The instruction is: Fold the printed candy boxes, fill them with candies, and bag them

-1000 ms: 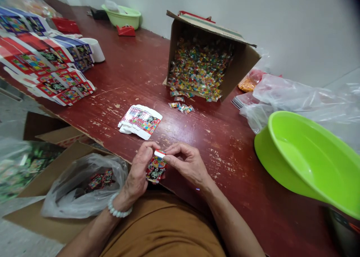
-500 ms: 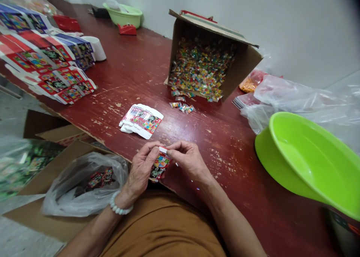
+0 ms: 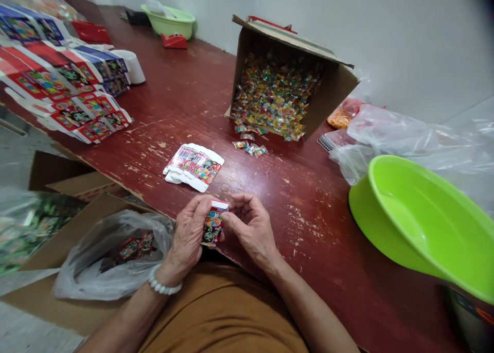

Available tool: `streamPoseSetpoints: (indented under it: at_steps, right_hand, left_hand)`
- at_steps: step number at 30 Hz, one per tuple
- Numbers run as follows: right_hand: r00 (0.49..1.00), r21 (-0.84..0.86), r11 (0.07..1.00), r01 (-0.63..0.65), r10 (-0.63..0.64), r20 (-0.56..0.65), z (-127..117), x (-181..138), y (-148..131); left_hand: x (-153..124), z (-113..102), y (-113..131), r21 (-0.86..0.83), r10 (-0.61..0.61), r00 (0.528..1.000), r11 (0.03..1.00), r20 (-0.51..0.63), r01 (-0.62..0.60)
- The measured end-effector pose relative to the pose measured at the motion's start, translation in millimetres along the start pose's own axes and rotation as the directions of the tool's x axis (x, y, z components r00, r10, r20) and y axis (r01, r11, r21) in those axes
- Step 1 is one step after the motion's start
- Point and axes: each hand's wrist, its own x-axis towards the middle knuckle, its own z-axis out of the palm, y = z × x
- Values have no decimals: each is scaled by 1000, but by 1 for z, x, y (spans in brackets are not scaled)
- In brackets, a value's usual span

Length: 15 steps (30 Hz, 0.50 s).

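Observation:
My left hand (image 3: 189,229) is closed around a small printed candy box (image 3: 213,225), red and black with colourful pictures. The box is upright near the table's front edge, its white end flap showing at the top. To its right, my right hand (image 3: 250,227) is open, with curled fingers apart from the thumb. The tip of that thumb appears to touch the box's right edge. Beyond both hands lies a fanned stack of flat candy boxes (image 3: 196,168). Several wrapped candies (image 3: 250,148) lie farther back, in front of a tipped cardboard box (image 3: 332,93) full of candies.
A large green basin (image 3: 389,214) stands at the right beside clear plastic bags (image 3: 401,131). Bundles of printed cartons (image 3: 65,80) fill the table's left end. Below the left edge, a plastic-lined carton (image 3: 88,270) holds small printed boxes. A red tape dispenser (image 3: 174,41) sits at the back.
My right fingers have come off the top flap and spread from the thumb, lower at the box's side. My left hand and the candy box have shifted slightly left.

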Motion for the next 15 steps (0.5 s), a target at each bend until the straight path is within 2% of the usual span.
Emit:
streamPoseSetpoints:
  at_steps: [3, 6, 9, 12, 13, 15]
  right_hand:
    - [999, 11, 1000, 2, -2, -36, 4, -3, 1]
    - [999, -76, 997, 33, -34, -10, 3, -4, -1]
    - [984, -257, 950, 179, -170, 55, -1, -2, -3]
    - [937, -371, 861, 348, -309, 161, -5, -1, -3]
    - [935, -360, 863, 353, -313, 167, -5, 0, -2]
    - [960, -286, 917, 277, -256, 110, -5, 1, 2]
  left_hand:
    - [0, 2, 2, -40, 19, 999, 999, -36, -21]
    - [1, 2, 0, -42, 55, 996, 997, -72, -58]
    - [2, 1, -2, -18, 103, 990, 994, -100, -105]
    - [2, 1, -3, 22, 144, 983, 990, -117, -142]
    - [2, 1, -3, 23, 144, 982, 990, -121, -142]
    - [1, 1, -3, 11, 120, 986, 993, -119, -120]
